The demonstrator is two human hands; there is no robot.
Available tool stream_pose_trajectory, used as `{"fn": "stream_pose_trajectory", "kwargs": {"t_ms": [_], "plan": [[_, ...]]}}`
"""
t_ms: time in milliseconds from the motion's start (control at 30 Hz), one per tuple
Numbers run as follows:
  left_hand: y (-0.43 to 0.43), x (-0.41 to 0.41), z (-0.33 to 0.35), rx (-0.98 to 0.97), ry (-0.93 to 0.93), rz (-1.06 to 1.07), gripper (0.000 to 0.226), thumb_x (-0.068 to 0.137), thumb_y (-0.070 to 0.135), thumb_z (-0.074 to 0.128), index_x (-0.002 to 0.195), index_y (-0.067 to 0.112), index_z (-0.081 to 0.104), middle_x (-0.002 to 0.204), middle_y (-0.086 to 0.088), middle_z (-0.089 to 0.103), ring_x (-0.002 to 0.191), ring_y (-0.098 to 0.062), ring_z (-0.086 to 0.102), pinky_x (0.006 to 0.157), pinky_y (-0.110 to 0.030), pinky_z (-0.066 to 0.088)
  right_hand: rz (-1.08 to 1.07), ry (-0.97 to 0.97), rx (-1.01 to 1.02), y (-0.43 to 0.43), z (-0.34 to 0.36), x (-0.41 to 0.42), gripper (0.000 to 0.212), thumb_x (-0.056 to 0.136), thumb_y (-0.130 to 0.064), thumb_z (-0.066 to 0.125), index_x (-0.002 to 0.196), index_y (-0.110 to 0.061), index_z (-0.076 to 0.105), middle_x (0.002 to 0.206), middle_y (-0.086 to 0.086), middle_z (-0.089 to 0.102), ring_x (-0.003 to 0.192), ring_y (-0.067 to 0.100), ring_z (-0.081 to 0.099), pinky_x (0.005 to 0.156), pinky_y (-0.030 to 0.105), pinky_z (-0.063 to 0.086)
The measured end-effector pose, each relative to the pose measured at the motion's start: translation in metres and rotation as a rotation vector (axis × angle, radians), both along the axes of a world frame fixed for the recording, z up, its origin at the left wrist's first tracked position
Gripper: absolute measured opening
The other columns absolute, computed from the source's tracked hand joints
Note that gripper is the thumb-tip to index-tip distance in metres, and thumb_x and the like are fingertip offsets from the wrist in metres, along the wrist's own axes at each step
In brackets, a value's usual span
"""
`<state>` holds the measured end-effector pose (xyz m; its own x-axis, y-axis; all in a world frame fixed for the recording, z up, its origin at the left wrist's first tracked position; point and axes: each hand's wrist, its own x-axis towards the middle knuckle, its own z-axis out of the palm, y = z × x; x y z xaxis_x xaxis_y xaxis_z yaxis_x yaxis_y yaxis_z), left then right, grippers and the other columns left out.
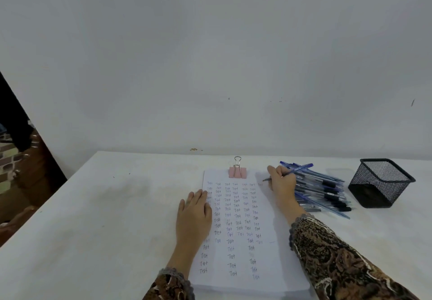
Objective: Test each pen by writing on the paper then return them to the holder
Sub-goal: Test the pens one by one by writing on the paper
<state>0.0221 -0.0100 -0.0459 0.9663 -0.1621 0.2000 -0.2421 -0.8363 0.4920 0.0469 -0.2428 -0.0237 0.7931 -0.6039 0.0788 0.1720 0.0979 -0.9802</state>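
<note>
Nearest, two patterned sleeves reach over a white table on either side of the paper, a stack of sheets covered in columns of the handwritten word "Test". The left hand lies flat on the paper's left edge, fingers straight and close together, pressing it down. Farther up, the right hand grips a blue pen with curled fingers, its tip at the sheet's upper right corner; I cannot tell whether the tip touches. Just right of that hand lies a loose pile of pens, and beyond it, apart, stands the black mesh holder. A pink binder clip clamps the paper's far edge.
</note>
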Motion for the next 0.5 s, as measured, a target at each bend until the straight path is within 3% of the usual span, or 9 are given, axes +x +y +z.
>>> {"fn": "stream_pose_trajectory", "kwargs": {"t_ms": [100, 200, 300, 367, 433, 467, 500], "plan": [[0.000, 0.000, 0.000, 0.000, -0.006, 0.002, 0.044, 0.098, 0.024, 0.030, 0.142, 0.021, 0.032, 0.150, 0.006, 0.029, 0.142, -0.012, 0.017, 0.117, -0.031, 0.006, 0.023, -0.035, 0.162, 0.004, 0.021, -0.004, 0.040, 0.094, -0.022, 0.055, 0.061, -0.016, 0.033, 0.037, -0.007, 0.036, 0.030, 0.006, 0.030, 0.036, 0.015, 0.023], [0.000, 0.000, 0.001, 0.001, -0.006, -0.005, 0.044, 0.098, 0.023, 0.030, 0.142, 0.020, 0.032, 0.150, 0.006, 0.029, 0.142, -0.012, 0.017, 0.117, -0.032, 0.006, 0.151, -0.030, 0.317, 0.010, 0.047, -0.013, 0.034, 0.098, -0.045, 0.035, 0.077, -0.018, 0.034, 0.038, -0.007, 0.033, 0.030, 0.007, 0.026, 0.035, 0.014, 0.016], [0.000, 0.000, 0.001, 0.006, -0.004, -0.007, 0.044, 0.098, 0.023, 0.030, 0.142, 0.020, 0.033, 0.150, 0.005, 0.029, 0.142, -0.013, 0.018, 0.117, -0.033, 0.008, 0.269, 0.010, 0.545, 0.015, 0.050, -0.031, 0.041, 0.099, -0.049, 0.024, 0.077, -0.017, 0.037, 0.037, -0.005, 0.032, 0.028, 0.008, 0.024, 0.035, 0.014, 0.018], [0.000, 0.000, 0.001, 0.008, 0.001, -0.008, 0.044, 0.098, 0.023, 0.029, 0.142, 0.020, 0.032, 0.151, 0.005, 0.029, 0.142, -0.013, 0.017, 0.117, -0.033, 0.007, 0.307, -0.038, 0.719, 0.020, 0.039, -0.045, 0.031, 0.098, -0.033, 0.039, 0.075, -0.014, 0.049, 0.042, -0.003, 0.044, 0.032, 0.010, 0.036, 0.035, 0.014, 0.030], [0.000, 0.000, 0.002, 0.017, 0.006, -0.011, 0.045, 0.099, 0.024, 0.028, 0.143, 0.020, 0.030, 0.151, 0.005, 0.027, 0.142, -0.012, 0.016, 0.118, -0.033, 0.007, 0.336, -0.170, 0.922, 0.024, 0.027, -0.059, 0.015, 0.070, -0.021, 0.075, 0.073, -0.010, 0.065, 0.052, -0.001, 0.053, 0.036, 0.012, 0.043, 0.037, 0.018, 0.039], [0.000, 0.000, 0.002, 0.019, 0.011, -0.012, 0.045, 0.099, 0.025, 0.027, 0.143, 0.020, 0.030, 0.151, 0.006, 0.027, 0.142, -0.012, 0.015, 0.118, -0.033, 0.006, 0.324, -0.223, 1.000, 0.024, 0.021, -0.064, 0.024, 0.059, -0.019, 0.083, 0.075, -0.010, 0.069, 0.053, -0.002, 0.052, 0.035, 0.011, 0.039, 0.035, 0.020, 0.038], [0.000, 0.000, 0.002, 0.019, 0.017, -0.013, 0.045, 0.099, 0.025, 0.027, 0.144, 0.021, 0.029, 0.152, 0.006, 0.026, 0.142, -0.012, 0.015, 0.118, -0.033, 0.006, 0.297, -0.245, 1.055, 0.023, 0.016, -0.069, 0.021, 0.066, -0.022, 0.081, 0.079, -0.012, 0.069, 0.051, -0.003, 0.050, 0.034, 0.009, 0.031, 0.032, 0.019, 0.033]]}}
